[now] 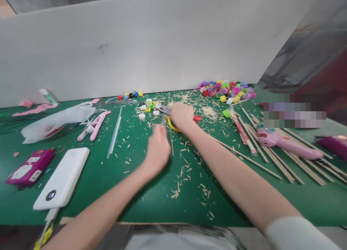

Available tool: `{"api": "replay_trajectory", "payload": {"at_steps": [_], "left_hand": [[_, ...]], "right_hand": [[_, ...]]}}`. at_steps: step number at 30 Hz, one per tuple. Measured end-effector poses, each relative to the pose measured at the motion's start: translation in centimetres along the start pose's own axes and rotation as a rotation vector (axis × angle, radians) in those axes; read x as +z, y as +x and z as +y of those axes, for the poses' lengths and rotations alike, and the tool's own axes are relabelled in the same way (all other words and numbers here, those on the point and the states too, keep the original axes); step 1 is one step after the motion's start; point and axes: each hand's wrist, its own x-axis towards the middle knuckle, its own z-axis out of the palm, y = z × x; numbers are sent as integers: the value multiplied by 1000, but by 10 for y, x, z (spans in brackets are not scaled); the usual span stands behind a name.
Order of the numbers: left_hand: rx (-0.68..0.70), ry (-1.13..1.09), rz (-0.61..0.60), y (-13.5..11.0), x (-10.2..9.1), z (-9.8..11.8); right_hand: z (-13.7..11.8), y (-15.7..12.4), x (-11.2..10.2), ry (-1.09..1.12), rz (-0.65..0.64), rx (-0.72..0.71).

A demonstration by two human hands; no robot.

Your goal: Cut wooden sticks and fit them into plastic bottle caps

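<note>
My right hand is closed over a pair of scissors. Their grey metal blades point left, and red and yellow handle parts show around the hand. My left hand is curled just nearer to me, its fingertips pinched together; whatever they hold is blurred and hidden. Beside it a thin brown stick lies on the green tabletop. White, yellow and green bottle caps are scattered just beyond the blades.
Colourful caps are heaped at the back right, with wood shavings nearby. Wooden sticks and a pink glue gun lie right. To the left are a white power bank, purple power strip, plastic bag and glue sticks.
</note>
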Motion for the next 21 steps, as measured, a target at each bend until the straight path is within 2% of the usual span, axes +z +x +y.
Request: {"api": "replay_trajectory", "payload": {"at_steps": [1,2,3,5,7,10,12,16,21], "left_hand": [[-2,6,-111,-8,4,5],[-17,-18,-182,-14,7,10],[-12,-59,-197,-17,9,14],[-8,-121,-134,-14,11,16],[-45,-196,-50,-3,9,12],[-92,-304,-41,11,4,1],[-97,-325,-60,14,3,-5],[-64,-233,-21,12,3,-8],[-38,-81,19,10,1,-2]], "right_hand": [[6,10,-3,11,-28,101],[14,19,-6,12,6,153],[23,25,-11,-3,59,159],[38,28,-21,-43,131,106],[46,17,-31,-76,175,85],[41,-15,-36,-101,156,57],[31,-37,-32,-112,106,-18],[17,-58,-20,-115,90,-134],[18,-53,-14,-147,98,-155]]}}
